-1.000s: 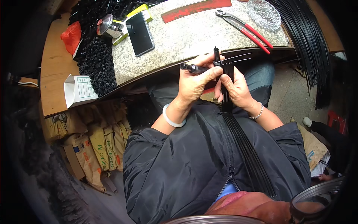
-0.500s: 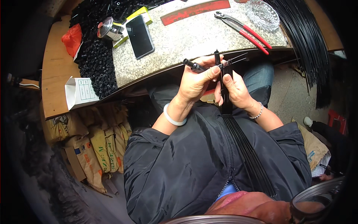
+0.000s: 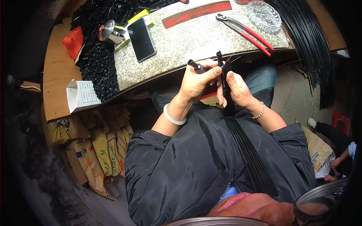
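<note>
In front of my chest, my left hand point(image 3: 194, 83) is closed around short black tubular pieces point(image 3: 194, 64). Its thumb and forefinger pinch at the thin ends of black strands. A bundle of long, thin black strands point(image 3: 252, 154) runs from my hands down the front of my dark jacket. My right hand point(image 3: 242, 92) grips the upper part of this bundle, thumb pointing up along it. Between both hands a dark upright piece point(image 3: 219, 59) sticks up; whether it belongs to the bundle I cannot tell. Fine wire-like tips show beside it, partly blurred.
On the table are a phone point(image 3: 141, 40), red-handled pliers point(image 3: 247, 34), a red strip point(image 3: 197, 14), a glass ashtray point(image 3: 264, 16), a lidded metal pot point(image 3: 112, 32) and heaped black tube pieces point(image 3: 98, 64). More black strands point(image 3: 307, 41) overhang at right. A co-worker's hand point(image 3: 335, 163) shows far right.
The tubular pieces in my left hand have shifted slightly right. The fine tips beside my fingers now point more upward. A co-worker's hand and arm have come into view at right.
</note>
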A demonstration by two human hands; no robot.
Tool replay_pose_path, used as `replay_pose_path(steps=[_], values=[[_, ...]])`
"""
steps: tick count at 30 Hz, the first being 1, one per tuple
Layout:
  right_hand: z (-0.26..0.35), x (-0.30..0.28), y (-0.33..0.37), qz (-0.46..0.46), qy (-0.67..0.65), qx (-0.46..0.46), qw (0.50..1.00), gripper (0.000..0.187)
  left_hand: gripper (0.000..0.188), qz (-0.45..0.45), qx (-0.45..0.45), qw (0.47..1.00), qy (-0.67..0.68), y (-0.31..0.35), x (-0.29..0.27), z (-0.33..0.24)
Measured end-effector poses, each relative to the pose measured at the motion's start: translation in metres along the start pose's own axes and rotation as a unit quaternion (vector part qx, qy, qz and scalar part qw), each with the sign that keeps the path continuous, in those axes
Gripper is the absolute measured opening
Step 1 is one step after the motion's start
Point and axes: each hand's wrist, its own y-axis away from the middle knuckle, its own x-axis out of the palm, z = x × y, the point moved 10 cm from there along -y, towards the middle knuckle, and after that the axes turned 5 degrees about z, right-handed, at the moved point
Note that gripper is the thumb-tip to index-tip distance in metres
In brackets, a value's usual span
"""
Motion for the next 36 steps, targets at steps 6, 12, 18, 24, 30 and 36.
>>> replay_pose_path(steps=[6,12,18,24,30,36], values=[[-0.007,-0.004,0.0,-0.015,-0.022,0.002,1.0,0.067,0.022,0.002,-0.009,1.0,-0.01,0.0,0.0,-0.003],[-0.004,0.004,-0.006,0.041,-0.067,0.023,0.997,0.071,0.01,0.049,0.017,0.997,-0.056,-0.004,0.003,-0.013],[-0.011,0.0,-0.004,0.037,-0.057,0.026,0.997,0.068,0.019,0.033,-0.016,0.987,-0.157,-0.004,0.002,-0.018],[-0.013,-0.009,-0.003,-0.035,-0.055,0.031,0.997,0.062,0.018,-0.088,0.25,0.87,-0.416,0.031,0.015,-0.073],[-0.006,-0.009,-0.001,-0.04,-0.008,0.019,0.999,0.063,0.007,-0.105,0.289,0.854,-0.42,0.036,0.032,-0.076],[-0.006,-0.009,0.0,-0.041,-0.008,0.02,0.999,0.063,0.006,-0.098,0.301,0.832,-0.456,0.035,0.037,-0.073]])
